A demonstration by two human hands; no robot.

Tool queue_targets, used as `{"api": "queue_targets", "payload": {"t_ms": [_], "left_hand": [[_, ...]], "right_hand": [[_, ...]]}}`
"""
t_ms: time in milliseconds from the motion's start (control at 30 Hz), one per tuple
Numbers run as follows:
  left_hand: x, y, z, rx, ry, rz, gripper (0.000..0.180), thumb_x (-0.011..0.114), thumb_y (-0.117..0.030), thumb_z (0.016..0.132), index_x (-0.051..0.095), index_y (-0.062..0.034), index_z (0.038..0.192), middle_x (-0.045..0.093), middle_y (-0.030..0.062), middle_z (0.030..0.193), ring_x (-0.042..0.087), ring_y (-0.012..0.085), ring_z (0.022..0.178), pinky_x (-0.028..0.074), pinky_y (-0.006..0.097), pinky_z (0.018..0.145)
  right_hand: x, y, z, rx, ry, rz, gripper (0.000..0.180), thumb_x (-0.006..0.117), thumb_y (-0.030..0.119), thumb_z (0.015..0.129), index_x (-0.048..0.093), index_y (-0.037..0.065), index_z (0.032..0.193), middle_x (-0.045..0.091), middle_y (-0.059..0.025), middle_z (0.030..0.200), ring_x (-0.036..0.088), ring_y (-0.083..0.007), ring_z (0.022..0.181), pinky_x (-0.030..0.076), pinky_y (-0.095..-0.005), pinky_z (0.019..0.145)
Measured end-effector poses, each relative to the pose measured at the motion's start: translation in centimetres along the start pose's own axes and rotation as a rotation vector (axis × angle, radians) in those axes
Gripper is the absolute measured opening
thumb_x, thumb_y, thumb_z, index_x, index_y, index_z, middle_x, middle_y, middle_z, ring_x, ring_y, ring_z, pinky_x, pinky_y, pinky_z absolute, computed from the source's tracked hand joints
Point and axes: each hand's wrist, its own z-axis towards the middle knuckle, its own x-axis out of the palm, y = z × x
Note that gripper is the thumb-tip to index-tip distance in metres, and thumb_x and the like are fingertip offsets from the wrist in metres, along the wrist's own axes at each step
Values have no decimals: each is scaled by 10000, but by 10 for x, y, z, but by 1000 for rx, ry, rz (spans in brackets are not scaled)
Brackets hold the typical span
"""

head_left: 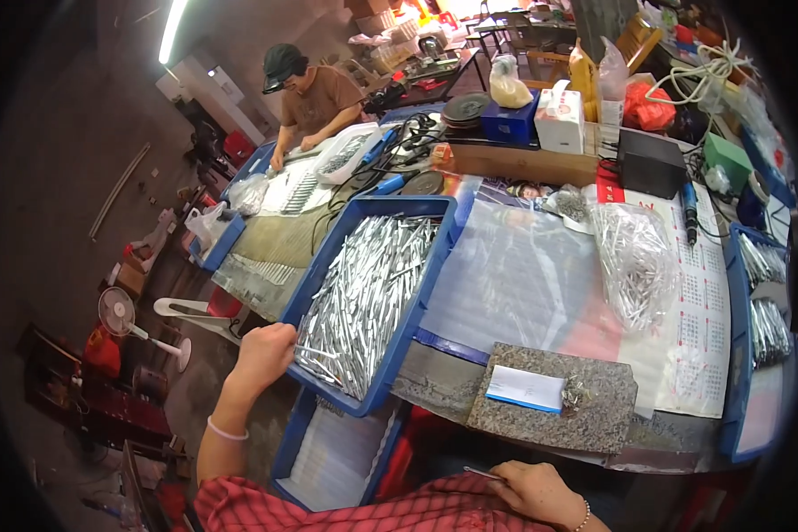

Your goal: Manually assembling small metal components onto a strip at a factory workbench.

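Observation:
My left hand [264, 359] is closed at the left rim of a blue plastic tray [448, 213], which is filled with slim silver metal pieces [368, 293]. One piece lies right by its fingertips; I cannot tell whether they grip it. Low in front of me, over my lap, my right hand [541, 490] pinches a thin metal strip [483, 473] that sticks out to the left. To its upper right sits a speckled stone slab [594, 426], with a white and blue packet [525, 388] and a small heap of tiny metal parts [576, 395] on it.
Below the full tray is a second blue tray [337, 452] with a pale lining. A clear bag of silver pieces [638, 266] lies at right, near a blue bin [736, 426]. Boxes [560, 120] line the table's back. Another person [315, 106] works at far left.

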Motion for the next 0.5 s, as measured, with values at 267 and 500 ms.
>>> {"api": "queue_targets", "payload": {"t_ms": [267,500], "left_hand": [[4,-182,-12,-83,164,-1227,98,736,-74,815,698,-11,879,665,31,747,583,55,650,464,212,571],[75,-294,-21,-81,610,-2048,109,635,-39,921,605,-7,1020,640,5,923,585,62,863,488,228,755]], "right_hand": [[7,5,7,119,-439,814,251,664,31,880,616,-15,1123,690,-85,955,646,-117,711,531,-255,623],[-2,10,-6,317,-635,942,64,650,12,869,641,-24,921,598,-48,869,540,-65,535,425,-204,448]]}}
